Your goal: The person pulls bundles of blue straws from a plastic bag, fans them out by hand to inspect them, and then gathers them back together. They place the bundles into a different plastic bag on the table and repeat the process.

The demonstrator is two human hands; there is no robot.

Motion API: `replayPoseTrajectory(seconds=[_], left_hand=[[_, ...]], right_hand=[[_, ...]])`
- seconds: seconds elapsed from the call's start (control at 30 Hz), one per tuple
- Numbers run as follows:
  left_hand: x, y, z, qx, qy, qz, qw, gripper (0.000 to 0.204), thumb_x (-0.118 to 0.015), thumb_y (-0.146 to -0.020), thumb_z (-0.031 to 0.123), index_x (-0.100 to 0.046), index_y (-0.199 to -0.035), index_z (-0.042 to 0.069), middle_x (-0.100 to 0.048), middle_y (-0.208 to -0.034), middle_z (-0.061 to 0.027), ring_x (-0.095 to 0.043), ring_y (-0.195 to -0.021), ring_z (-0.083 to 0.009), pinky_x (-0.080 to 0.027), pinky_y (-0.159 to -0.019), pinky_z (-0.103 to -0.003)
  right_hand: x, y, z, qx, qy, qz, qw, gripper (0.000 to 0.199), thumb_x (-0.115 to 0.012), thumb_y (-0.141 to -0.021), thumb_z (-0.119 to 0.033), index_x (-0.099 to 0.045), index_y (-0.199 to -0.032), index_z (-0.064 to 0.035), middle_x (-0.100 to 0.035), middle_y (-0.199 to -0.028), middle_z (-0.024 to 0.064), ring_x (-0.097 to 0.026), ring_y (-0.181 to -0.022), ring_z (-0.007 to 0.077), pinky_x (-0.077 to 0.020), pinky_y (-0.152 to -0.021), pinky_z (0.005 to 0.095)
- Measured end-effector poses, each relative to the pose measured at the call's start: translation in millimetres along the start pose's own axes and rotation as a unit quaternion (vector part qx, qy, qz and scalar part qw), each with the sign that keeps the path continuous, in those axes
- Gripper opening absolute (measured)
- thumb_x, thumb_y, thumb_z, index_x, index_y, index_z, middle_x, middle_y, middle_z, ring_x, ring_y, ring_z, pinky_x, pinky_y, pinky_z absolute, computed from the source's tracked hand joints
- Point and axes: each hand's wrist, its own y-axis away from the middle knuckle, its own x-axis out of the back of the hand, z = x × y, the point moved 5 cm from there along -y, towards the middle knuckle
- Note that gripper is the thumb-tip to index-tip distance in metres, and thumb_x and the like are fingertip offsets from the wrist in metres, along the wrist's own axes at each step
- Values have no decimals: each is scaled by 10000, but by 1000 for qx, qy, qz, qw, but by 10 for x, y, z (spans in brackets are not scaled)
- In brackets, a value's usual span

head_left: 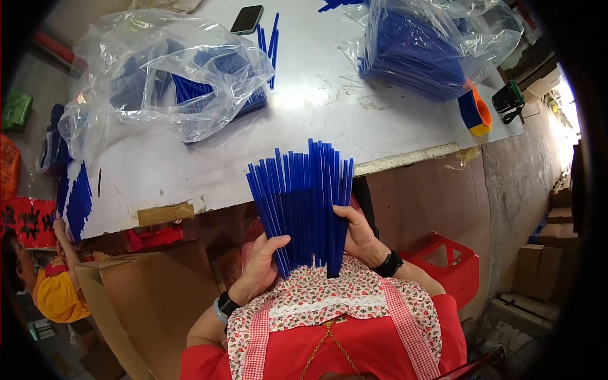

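Observation:
A fanned bundle of long, thin blue plastic sticks (297, 196) stands upright before my chest, its upper ends uneven. My left hand (261, 258) grips the bundle's lower left side, thumb laid across the front. On the lower right side my right hand (358, 233) is closed round it, thumb also in front. The fingers behind the sticks are hidden. The lower ends touch or hang just in front of my flowered apron (329, 297); I cannot tell which.
A white table (304, 107) lies ahead. On it are an open clear bag (171, 69) of blue sticks, another bag (418, 50), a phone (247, 19) and a tape roll (475, 112). A cardboard box (152, 297) and red stool (449, 266) flank me. A co-worker (60, 285) is at left.

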Motion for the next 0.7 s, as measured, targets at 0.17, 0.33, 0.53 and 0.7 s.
replayPoseTrajectory(seconds=[0.17,0.33,0.53,0.7], left_hand=[[-493,-18,49,-138,-190,-4,972,428,-622,-800,-2,-514,-1214,4,-611,-1127,-122,-611,-1001,-213,-515,-885,-358],[-304,-138,73,-79,-117,-1,990,471,-630,-779,-21,-502,-1231,18,-610,-1129,-107,-608,-1002,-208,-503,-895,-348],[-95,-91,46,-5,-55,-30,998,495,-614,-774,2,-480,-1250,5,-618,-1116,-102,-612,-1002,-217,-504,-904,-366],[20,-35,28,-6,-37,-6,999,454,-626,-780,15,-499,-1215,0,-608,-1109,-100,-605,-984,-198,-506,-891,-352]], right_hand=[[-353,11,122,90,227,46,969,409,-558,-924,-210,-489,-1274,-9,-603,-1160,99,-599,-1029,191,-491,-912,348],[-160,-37,72,24,133,70,988,399,-558,-933,-206,-486,-1280,-24,-594,-1158,80,-585,-1029,165,-490,-895,326],[-63,-13,84,-5,40,34,999,356,-546,-932,-183,-515,-1246,-18,-619,-1141,102,-617,-1013,183,-512,-898,347],[1,-30,126,-8,17,28,999,324,-531,-935,-176,-540,-1211,-9,-634,-1131,124,-636,-1006,207,-522,-907,368]])
